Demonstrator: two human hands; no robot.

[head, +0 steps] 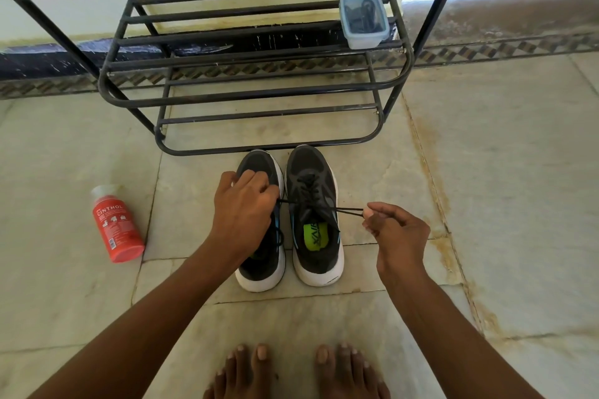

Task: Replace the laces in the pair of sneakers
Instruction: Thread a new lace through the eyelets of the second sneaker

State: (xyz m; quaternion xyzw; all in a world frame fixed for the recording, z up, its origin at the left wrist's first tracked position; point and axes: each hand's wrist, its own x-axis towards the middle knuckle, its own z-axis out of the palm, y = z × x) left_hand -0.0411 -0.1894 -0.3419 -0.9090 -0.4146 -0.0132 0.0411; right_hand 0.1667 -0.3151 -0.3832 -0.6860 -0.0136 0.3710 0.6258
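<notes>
Pale stone tiles (486, 146) make the floor, and the pair of sneakers stands on them, toes against a black metal rack (259, 97).

Right hand (393, 230) pinches one end of the black lace (348, 210) between thumb and fingertips, drawn taut sideways out of the top eyelet of the right sneaker (312, 214). Left hand (244, 204) is curled over the left sneaker (261, 272), its fingers closed on the other lace end, which runs across the gap between the shoes. Both ends come out of the right sneaker, whose lacing lies crossed down the tongue; the green insole shows in its open collar. Whether the left sneaker has any lace in it cannot be told, since the hand hides its eyelets.

Judging by the two ends pulled outward with no bow tied, the step in hand is either loosening the old lace to strip it or snugging a fresh one; the frame does not settle which. If stripping, the next move calls for freeing one end and working it back through each eyelet in turn. If snugging, it calls for crossing the ends and tying.

On the rack's shelf sits a clear lidded box (363, 23) with dark cords inside, possibly laces. Near the left sneaker a red bottle (116, 227) lies on its side. Bare toes (291, 369) show at the bottom edge.
</notes>
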